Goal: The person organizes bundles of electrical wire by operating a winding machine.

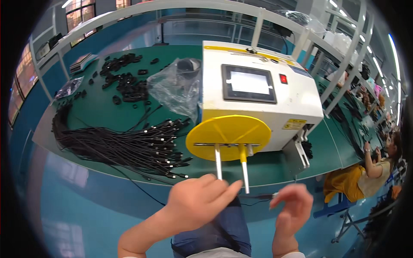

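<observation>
In the head view, the left hand (pixel 198 198) is curled, forefinger extended, near the metal rods (pixel 218 162) of the winding machine's yellow disc (pixel 228 131). The right hand (pixel 296 206) has bent fingers (blurred; I cannot tell whether either hand pinches anything). Bundled black cables (pixel 120 142) lie left of the white winding machine (pixel 254 53) on the green desk (pixel 176 50).

We see a crumpled, clear plastic bag (pixel 175 88) and, at right, a seated co-worker (pixel 365 179) in mustard-yellow and cream clothing.
</observation>
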Available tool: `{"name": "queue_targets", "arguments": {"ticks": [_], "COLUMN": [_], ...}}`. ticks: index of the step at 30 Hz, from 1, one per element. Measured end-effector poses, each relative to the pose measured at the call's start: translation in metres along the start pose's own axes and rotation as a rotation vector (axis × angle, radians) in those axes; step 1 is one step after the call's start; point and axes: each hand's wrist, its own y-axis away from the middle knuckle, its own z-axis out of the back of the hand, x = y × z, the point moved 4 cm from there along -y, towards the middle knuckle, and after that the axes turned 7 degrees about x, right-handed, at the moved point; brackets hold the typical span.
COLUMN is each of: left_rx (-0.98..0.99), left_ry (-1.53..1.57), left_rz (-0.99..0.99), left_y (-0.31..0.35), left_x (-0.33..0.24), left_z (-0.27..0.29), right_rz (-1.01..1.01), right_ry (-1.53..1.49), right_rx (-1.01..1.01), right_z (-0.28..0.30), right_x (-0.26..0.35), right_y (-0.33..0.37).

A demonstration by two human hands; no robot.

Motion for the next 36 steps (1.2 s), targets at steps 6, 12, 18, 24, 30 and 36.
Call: {"name": "queue_targets", "arguments": {"ticks": [6,12,18,24,30,36], "left_rx": [0.134,0.187,0.252,0.075,-0.026,-0.020], "left_ry": [0.051,0.067,0.195,0.221,0.281,0.318], "left_rz": [-0.136,-0.228,0.069,0.295,0.397,0.465], "left_y": [-0.065,-0.105,-0.069,-0.039,-0.033,-0.022], "left_x": [-0.034,-0.074,0.019,0.065,0.072,0.078], "left_z": [-0.025,-0.041,-0.020,-0.003,-0.003,-0.013], "right_rz": [0.126,0.066,-0.267,-0.121,-0.076,-0.080], "right_ry": [0.242,0.297,0.371,0.563,0.448,0.494], "right_rx": [0.064,-0.447,0.184,0.276,0.158,0.176], "right_z": [0.040,0.078,0.026,-0.035,-0.043,-0.043], "right_x": [-0.007,-0.002,-0.079,-0.117,-0.129,-0.137], "right_y": [-0.017,-0.014,-0.014,-0.019,-0.030,-0.032]}}
